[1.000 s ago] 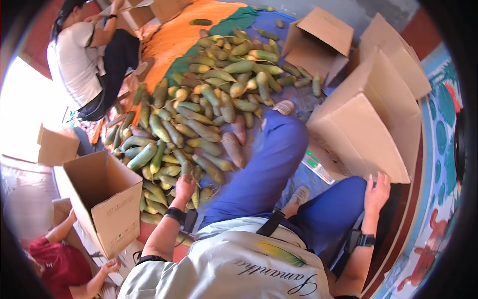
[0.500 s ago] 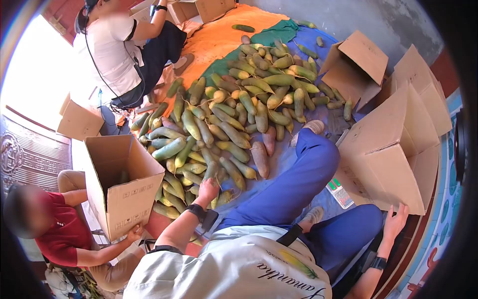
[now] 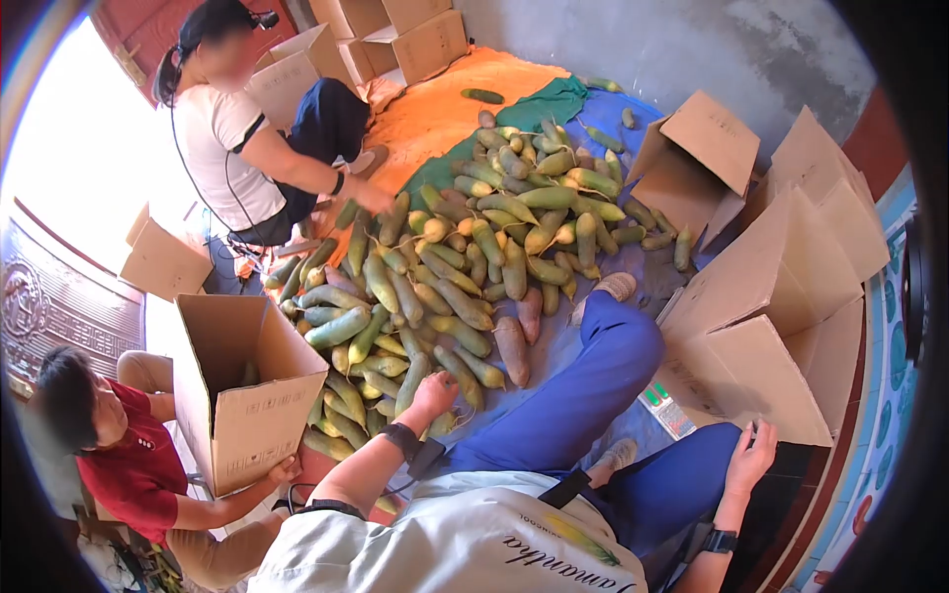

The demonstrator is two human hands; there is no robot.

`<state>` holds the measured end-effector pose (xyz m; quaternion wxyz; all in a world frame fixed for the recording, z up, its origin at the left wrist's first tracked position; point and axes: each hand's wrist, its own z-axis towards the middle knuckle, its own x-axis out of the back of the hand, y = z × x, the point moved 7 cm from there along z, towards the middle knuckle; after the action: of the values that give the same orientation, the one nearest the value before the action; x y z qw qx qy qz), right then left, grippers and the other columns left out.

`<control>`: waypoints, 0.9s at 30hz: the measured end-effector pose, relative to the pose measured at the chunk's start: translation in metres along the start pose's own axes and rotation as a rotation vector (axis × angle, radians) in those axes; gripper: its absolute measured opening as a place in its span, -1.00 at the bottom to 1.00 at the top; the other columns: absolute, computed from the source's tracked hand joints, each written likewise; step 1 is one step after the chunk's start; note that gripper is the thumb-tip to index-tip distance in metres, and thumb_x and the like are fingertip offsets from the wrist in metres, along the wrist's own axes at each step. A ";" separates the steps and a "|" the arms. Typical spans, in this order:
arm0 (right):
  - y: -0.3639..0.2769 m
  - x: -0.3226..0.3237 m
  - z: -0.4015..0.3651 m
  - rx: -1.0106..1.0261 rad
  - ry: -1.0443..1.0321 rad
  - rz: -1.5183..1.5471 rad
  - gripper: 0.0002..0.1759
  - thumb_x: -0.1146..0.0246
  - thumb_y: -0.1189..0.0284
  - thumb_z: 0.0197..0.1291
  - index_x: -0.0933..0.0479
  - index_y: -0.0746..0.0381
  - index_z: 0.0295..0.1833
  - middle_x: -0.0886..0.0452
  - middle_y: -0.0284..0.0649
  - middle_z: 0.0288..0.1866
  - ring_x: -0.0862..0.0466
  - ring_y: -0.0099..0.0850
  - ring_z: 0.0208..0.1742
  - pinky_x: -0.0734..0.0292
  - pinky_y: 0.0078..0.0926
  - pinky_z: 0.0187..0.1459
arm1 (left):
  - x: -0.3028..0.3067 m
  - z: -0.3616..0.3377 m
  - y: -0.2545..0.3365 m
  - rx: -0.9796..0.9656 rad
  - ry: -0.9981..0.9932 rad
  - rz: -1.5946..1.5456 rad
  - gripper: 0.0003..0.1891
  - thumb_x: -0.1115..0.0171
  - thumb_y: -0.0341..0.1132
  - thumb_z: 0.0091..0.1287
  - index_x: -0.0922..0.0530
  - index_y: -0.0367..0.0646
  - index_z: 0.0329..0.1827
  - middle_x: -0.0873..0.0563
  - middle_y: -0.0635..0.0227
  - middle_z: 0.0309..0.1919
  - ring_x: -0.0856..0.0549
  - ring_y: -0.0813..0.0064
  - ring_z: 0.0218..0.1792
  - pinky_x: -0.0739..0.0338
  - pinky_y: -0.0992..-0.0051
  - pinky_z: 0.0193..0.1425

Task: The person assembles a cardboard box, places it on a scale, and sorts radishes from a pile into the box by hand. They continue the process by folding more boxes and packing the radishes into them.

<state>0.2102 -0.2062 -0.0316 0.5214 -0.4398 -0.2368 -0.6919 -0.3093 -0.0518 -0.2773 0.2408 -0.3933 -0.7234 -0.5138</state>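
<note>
My left hand (image 3: pixel 433 395) is low over the near edge of a large pile of green radishes (image 3: pixel 460 282), its fingers loosely bent beside a long radish (image 3: pixel 458 378). Nothing is visibly held in it. My right hand (image 3: pixel 754 457) is beside my bent right knee, fingers apart and slightly curled, with nothing in it. Just beyond its fingertips lies the lower flap of a large open carton (image 3: pixel 746 371). Between my legs and that carton is a small scale with a green display (image 3: pixel 667 410).
At the left, a person in red (image 3: pixel 129 455) holds an open carton (image 3: pixel 267 425) with something dark inside. Another person in a light shirt (image 3: pixel 217 148) sits beyond the pile, reaching toward it. More cartons stand at the right (image 3: pixel 702 158) and back (image 3: pixel 430 44). Blue, green and orange sheets (image 3: pixel 435 109) lie underneath.
My left hand has shifted slightly right and down. My right hand has moved left from the carton's flap toward my knee. The person in the light shirt has stretched an arm toward the pile.
</note>
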 end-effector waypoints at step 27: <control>-0.030 0.002 0.006 0.070 0.090 0.168 -0.92 -0.14 0.57 0.03 -0.42 0.33 -0.32 -0.44 -0.08 -0.39 -0.47 -0.11 -0.31 -0.37 -0.24 -0.28 | 0.016 0.013 0.073 -0.104 0.050 0.032 -0.70 -0.07 -0.19 0.06 -0.58 -0.24 -0.30 -0.61 0.00 -0.32 -0.59 0.07 -0.22 -0.45 0.27 -0.05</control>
<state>0.1847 -0.1920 -0.0226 0.6028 -0.4079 -0.1993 -0.6562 -0.2581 -0.0229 -0.2293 0.2460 -0.4038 -0.6831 -0.5567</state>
